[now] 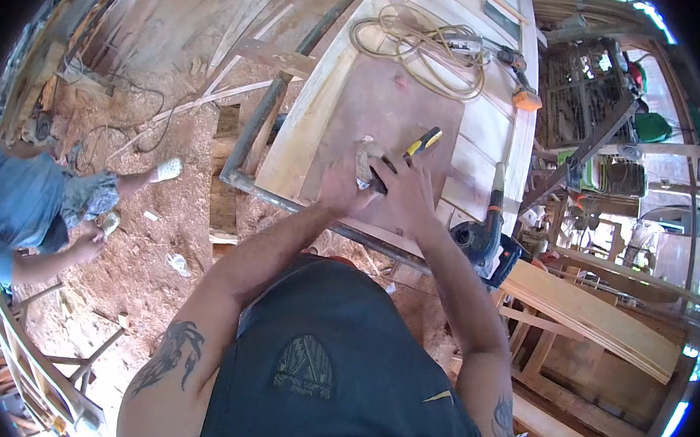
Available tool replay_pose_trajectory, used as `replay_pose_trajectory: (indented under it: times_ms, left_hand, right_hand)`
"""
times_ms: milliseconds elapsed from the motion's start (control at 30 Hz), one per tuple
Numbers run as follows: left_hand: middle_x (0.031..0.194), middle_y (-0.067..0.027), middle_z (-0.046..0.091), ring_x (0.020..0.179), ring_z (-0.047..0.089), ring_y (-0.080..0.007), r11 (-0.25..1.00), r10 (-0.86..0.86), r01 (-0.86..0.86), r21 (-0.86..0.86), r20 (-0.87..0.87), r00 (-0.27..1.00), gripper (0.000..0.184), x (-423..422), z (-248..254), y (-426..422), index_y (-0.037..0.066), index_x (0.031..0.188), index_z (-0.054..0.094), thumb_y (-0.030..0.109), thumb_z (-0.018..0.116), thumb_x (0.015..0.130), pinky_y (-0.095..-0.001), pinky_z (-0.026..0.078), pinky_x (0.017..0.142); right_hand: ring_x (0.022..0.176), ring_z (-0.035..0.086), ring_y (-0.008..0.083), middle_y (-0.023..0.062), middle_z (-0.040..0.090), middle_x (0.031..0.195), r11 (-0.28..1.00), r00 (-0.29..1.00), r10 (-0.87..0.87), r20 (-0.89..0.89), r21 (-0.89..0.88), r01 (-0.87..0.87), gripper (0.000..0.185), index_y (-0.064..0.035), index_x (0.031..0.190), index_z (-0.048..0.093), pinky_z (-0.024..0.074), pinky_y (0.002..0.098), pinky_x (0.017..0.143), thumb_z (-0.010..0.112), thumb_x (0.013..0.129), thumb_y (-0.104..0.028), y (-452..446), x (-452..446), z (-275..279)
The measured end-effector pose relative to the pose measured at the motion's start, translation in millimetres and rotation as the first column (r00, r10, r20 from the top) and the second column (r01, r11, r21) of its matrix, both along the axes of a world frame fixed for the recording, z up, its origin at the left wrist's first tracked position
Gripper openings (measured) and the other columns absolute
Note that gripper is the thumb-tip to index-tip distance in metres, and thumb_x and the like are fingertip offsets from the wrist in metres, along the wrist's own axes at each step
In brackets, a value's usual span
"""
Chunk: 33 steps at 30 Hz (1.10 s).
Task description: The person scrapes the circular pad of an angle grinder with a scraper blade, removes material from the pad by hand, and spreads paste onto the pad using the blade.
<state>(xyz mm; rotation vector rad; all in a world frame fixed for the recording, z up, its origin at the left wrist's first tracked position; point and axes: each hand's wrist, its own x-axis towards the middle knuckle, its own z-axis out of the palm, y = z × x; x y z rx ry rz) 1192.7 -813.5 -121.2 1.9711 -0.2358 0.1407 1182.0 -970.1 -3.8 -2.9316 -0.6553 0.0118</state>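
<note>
My left hand has its fingers closed around a pale, curved piece, perhaps a ring or roll; its exact kind is unclear. Close beside it, my right hand grips a yellow-and-black handled tool. The handle sticks out past the fingers to the upper right. A dark part shows between the two hands, in line with that handle, but the tool's working end is mostly hidden. Both hands are over a brown panel on the workbench.
Coiled hose or cord and an orange-based cordless drill lie farther up the bench. A dark blower-like power tool sits by my right forearm. Metal pipe edges the bench. Another person is at the left, above sawdust-covered ground.
</note>
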Motion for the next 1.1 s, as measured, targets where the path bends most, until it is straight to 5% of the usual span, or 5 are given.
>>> replay_pose_trajectory:
  times_ms: [200, 300, 400, 500, 1100]
  left_hand:
    - [0.121, -0.0278, 0.07, 0.107, 0.07, -0.0516, 0.994, 0.018, -0.036, 0.101, 0.174, 0.985, 0.098, -2.5, 0.4, -0.6, 0.001, 0.153, 0.038, 0.033, 0.089, 0.076, -0.0588, 0.056, 0.091]
    - [0.121, -0.028, 0.07, 0.106, 0.07, -0.0501, 0.998, -0.01, 0.005, 0.063, 0.076, 0.997, 0.101, 1.9, -8.6, -0.5, 0.002, 0.155, 0.037, 0.032, 0.09, 0.075, -0.0579, 0.057, 0.089]
    - [0.127, -0.0261, 0.069, 0.116, 0.067, -0.048, 0.996, -0.053, 0.062, 0.066, -0.128, 0.99, 0.111, 1.9, -6.3, 1.0, 0.001, 0.157, 0.034, 0.038, 0.094, 0.07, -0.0582, 0.05, 0.101]
    - [0.121, -0.0287, 0.071, 0.107, 0.071, -0.0489, 0.988, 0.005, -0.004, 0.155, -0.007, 1.0, 0.103, -0.3, -4.8, -1.0, 0.002, 0.156, 0.034, 0.026, 0.091, 0.073, -0.0577, 0.057, 0.089]
    - [0.129, -0.0267, 0.067, 0.111, 0.068, -0.0488, 0.981, 0.0, -0.006, 0.193, 0.029, 1.0, 0.103, -2.0, -7.8, -0.5, 0.002, 0.157, 0.035, 0.04, 0.088, 0.077, -0.059, 0.05, 0.097]
  right_hand:
    - [0.126, 0.058, 0.0396, 0.0051, 0.065, 0.142, 1.0, 1.0, -0.009, 0.007, -0.002, 0.009, 0.048, -0.0223, 0.134, 0.07, 0.0519, 0.0549, 0.1, 0.072, 0.087, -0.014, -2.4, 1.1, -0.6]
    - [0.121, 0.06, 0.0374, 0.0049, 0.067, 0.133, 0.999, 0.999, -0.034, 0.033, 0.027, 0.033, 0.047, -0.0221, 0.133, 0.071, 0.0509, 0.054, 0.097, 0.071, 0.087, -0.017, 2.9, 3.0, -6.0]
    - [0.119, 0.061, 0.0361, 0.0048, 0.068, 0.129, 1.0, 0.996, 0.008, 0.093, 0.02, -0.01, 0.047, -0.0219, 0.133, 0.071, 0.0507, 0.0536, 0.095, 0.072, 0.086, -0.019, 1.0, 5.4, -11.4]
    - [0.118, 0.061, 0.0368, 0.0049, 0.068, 0.129, 1.0, 0.997, 0.005, 0.078, 0.011, -0.006, 0.048, -0.0211, 0.133, 0.071, 0.0505, 0.0537, 0.095, 0.073, 0.085, -0.019, -2.7, -0.1, -11.7]
    - [0.12, 0.059, 0.0407, 0.0082, 0.066, 0.132, 0.998, 0.997, -0.053, 0.059, -0.026, 0.055, 0.056, -0.0188, 0.136, 0.069, 0.05, 0.0548, 0.097, 0.074, 0.081, -0.017, 5.6, -0.8, -1.1]
